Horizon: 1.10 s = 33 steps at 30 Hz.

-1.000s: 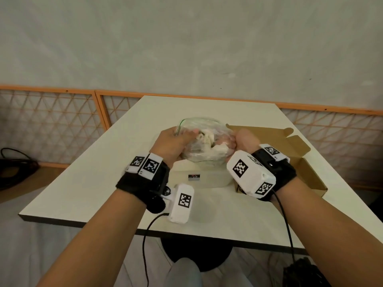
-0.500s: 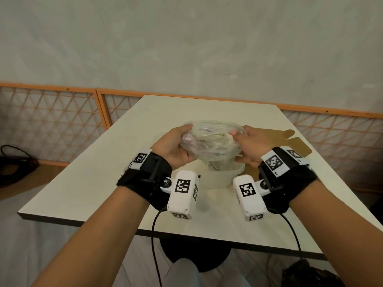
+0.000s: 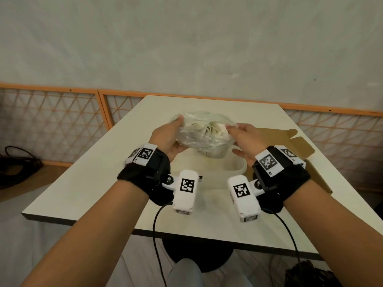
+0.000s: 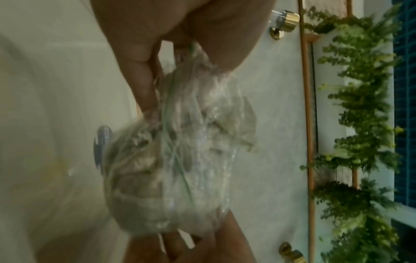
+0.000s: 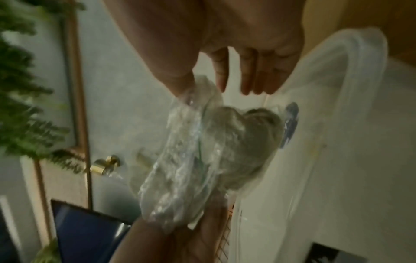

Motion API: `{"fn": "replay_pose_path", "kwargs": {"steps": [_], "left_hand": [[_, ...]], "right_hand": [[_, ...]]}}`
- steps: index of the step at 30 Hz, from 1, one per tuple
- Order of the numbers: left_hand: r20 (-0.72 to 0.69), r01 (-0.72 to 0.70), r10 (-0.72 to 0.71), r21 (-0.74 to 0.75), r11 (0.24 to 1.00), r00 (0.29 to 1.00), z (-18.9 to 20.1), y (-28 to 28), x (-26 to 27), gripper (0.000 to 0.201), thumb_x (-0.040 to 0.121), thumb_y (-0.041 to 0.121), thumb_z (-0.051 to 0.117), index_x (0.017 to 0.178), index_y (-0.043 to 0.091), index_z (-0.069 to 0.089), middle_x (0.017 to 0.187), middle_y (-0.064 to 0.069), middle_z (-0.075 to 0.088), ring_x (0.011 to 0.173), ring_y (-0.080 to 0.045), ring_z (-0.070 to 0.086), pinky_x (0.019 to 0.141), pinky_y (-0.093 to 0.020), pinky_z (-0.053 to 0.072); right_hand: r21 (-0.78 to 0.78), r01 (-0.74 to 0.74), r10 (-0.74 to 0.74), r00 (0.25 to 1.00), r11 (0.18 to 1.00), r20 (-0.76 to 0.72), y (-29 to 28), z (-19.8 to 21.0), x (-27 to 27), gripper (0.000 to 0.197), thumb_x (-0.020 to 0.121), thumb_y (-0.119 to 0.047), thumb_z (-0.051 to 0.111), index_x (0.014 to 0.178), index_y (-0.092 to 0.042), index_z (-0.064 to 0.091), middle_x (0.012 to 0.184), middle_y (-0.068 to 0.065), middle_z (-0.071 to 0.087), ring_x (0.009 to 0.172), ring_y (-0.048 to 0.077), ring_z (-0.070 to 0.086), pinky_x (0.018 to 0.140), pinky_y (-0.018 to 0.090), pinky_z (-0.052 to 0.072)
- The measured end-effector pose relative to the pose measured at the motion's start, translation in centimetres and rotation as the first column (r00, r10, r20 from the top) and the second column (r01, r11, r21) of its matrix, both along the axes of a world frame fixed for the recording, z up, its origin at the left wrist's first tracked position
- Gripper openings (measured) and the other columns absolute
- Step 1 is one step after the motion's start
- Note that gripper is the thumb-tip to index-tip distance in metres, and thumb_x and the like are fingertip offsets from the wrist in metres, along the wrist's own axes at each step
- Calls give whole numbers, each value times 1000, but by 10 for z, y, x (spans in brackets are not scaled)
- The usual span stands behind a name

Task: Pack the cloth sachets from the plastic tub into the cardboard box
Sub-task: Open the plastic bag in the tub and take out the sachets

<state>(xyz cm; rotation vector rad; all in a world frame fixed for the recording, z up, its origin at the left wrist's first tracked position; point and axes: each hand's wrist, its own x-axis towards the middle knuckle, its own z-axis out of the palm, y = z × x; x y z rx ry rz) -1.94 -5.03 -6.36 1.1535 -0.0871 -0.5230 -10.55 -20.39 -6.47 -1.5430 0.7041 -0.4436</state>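
A clear plastic bag (image 3: 204,133) full of pale cloth sachets hangs just above the translucent plastic tub (image 3: 238,169) at mid-table. My left hand (image 3: 167,137) grips the bag's left side, fingers curled into the film. My right hand (image 3: 244,139) pinches the bag's right edge between thumb and forefinger, its other fingers held straight. In the left wrist view the bag (image 4: 180,151) stretches between both hands. In the right wrist view the bag (image 5: 198,160) is blurred, with the tub (image 5: 337,80) beyond it. The open cardboard box (image 3: 294,146) lies to the right, partly hidden behind my right wrist.
The white table (image 3: 93,183) stands against a wall with an orange lattice rail (image 3: 62,121). Cables from the wrist cameras hang over the table's near edge. A dark bundle of cable (image 3: 16,162) lies on the floor at the left.
Both hands have lifted the bag of sachets up out of the tub and turned it. The wrists have rolled so the palms face each other.
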Motion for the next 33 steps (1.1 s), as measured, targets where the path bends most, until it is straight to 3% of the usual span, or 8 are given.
{"fn": "replay_pose_path", "kwargs": {"steps": [4, 11, 14, 16, 20, 23, 26, 33], "left_hand": [[-75, -43, 36, -83, 996, 996, -2, -7, -1, 17, 93, 25, 59, 94, 9, 63, 92, -9, 70, 79, -21, 69, 69, -35, 58], [-237, 19, -32, -58, 998, 971, -6, -4, 0, 20, 91, 28, 62, 90, 8, 62, 87, -12, 67, 75, -22, 67, 59, -35, 60], [-266, 103, -68, 121, 987, 962, -14, 0, 4, 34, 88, 38, 64, 111, 13, 60, 110, -12, 60, 97, -26, 61, 77, -43, 55], [-297, 154, -110, 130, 980, 949, -19, 1, 8, 47, 88, 40, 63, 126, 13, 54, 125, -15, 53, 107, -33, 57, 77, -51, 52], [-343, 244, -233, -13, 970, 910, -20, 5, 16, 48, 92, 36, 59, 128, 6, 53, 129, -20, 55, 108, -38, 58, 68, -54, 55], [-328, 175, -149, 50, 983, 933, -20, 5, 21, 44, 89, 33, 64, 124, 8, 56, 127, -17, 55, 99, -35, 62, 60, -51, 58], [-311, 126, -88, 103, 987, 946, -21, 5, 21, 46, 83, 30, 72, 121, 9, 56, 126, -15, 52, 100, -33, 61, 60, -49, 58], [-226, 185, -148, 156, 970, 963, -17, -5, 9, 24, 82, 20, 72, 100, 10, 61, 106, -13, 61, 94, -27, 63, 73, -39, 56]], "right_hand": [[240, -126, 145, 988, 962, -60, 1, -2, -3, 61, 83, -47, 60, 137, -25, 41, 139, 7, 44, 119, 32, 50, 84, 43, 52], [509, -138, 143, 989, 849, 29, -5, 4, -10, 19, 94, -6, 46, 111, -9, 55, 117, 21, 55, 94, 32, 59, 54, 35, 57], [496, -117, 134, 991, 861, 1, 0, -3, -8, 25, 97, -3, 39, 115, -10, 54, 112, 17, 54, 93, 27, 62, 56, 25, 55], [471, -113, 135, 991, 875, -12, 4, -7, -5, 29, 97, 0, 36, 117, -11, 53, 93, 15, 58, 64, 21, 64, 43, 18, 51], [313, -95, 147, 978, 945, -147, 5, -6, 1, 32, 97, -6, 41, 128, -4, 50, 86, 15, 58, 61, 19, 56, 36, 17, 47], [-39, -132, 119, 965, 991, -233, -2, 0, 5, 36, 93, -25, 53, 127, -11, 49, 124, 11, 56, 95, 22, 60, 68, 31, 56], [-497, -95, 59, 994, 862, -88, 3, 12, -2, 46, 87, -42, 58, 126, -21, 47, 128, 2, 51, 113, 16, 52, 86, 27, 43], [-665, -370, 280, 928, 648, -244, 21, 2, -1, 54, 81, -65, 47, 125, -34, 46, 103, -3, 65, 99, 11, 58, 100, 39, 40]]}}
